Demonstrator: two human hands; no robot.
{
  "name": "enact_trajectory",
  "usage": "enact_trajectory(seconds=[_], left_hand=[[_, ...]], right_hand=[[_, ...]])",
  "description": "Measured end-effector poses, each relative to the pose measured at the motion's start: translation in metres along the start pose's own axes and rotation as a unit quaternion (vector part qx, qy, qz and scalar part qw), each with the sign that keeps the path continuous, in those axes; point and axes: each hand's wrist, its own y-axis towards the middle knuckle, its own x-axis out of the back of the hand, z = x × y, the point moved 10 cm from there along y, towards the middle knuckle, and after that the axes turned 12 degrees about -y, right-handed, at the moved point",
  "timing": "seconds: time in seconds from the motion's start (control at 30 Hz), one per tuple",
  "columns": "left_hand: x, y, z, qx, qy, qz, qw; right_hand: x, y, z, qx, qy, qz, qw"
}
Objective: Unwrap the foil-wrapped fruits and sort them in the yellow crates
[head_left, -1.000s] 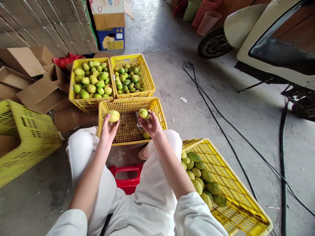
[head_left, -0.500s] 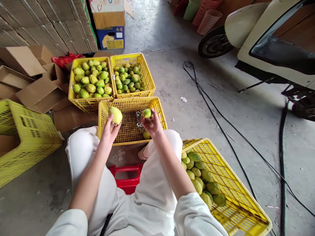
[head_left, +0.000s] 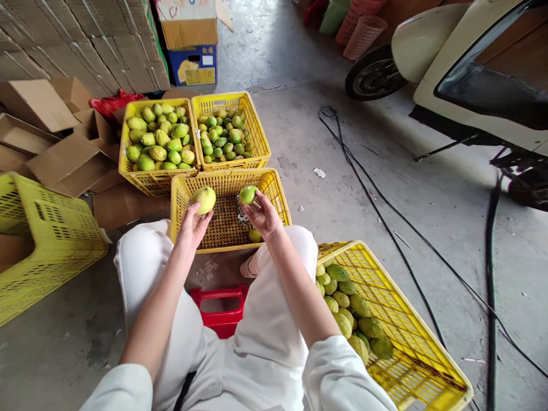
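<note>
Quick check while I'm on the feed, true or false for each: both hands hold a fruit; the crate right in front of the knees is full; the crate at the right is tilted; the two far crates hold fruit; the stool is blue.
1. Both hands hold a fruit. True: the left hand holds a yellowish fruit, the right hand a smaller green fruit.
2. The near crate is full. False: it is almost bare, with one loose fruit showing.
3. The right crate is tilted. True.
4. The two far crates hold fruit. True: left far crate, right far crate.
5. The stool is blue. False: red.
</note>
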Motion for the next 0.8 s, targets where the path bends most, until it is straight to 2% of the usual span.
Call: enact_trajectory(seconds=[0.2, 0.33, 0.57, 0.8], left_hand=[[0.000, 0.000, 0.001, 0.003, -0.014, 0.000, 1.000], [-0.005, -0.002, 0.004, 0.017, -0.019, 0.019, 0.999], [-0.004, 0.000, 0.000, 0.008, -0.006, 0.045, 0.999], [0.002, 0.005, 0.001, 0.009, 0.012, 0.040, 0.999]], right_hand=[[0.000, 0.001, -0.004, -0.013, -0.011, 0.016, 1.000], [-0.004, 0.001, -0.001, 0.003, -0.007, 0.030, 1.000], [-0.017, -0.008, 0.001, -0.010, -0.008, 0.052, 0.999], [-0.013, -0.010, 0.006, 0.006, -0.021, 0.023, 0.999]])
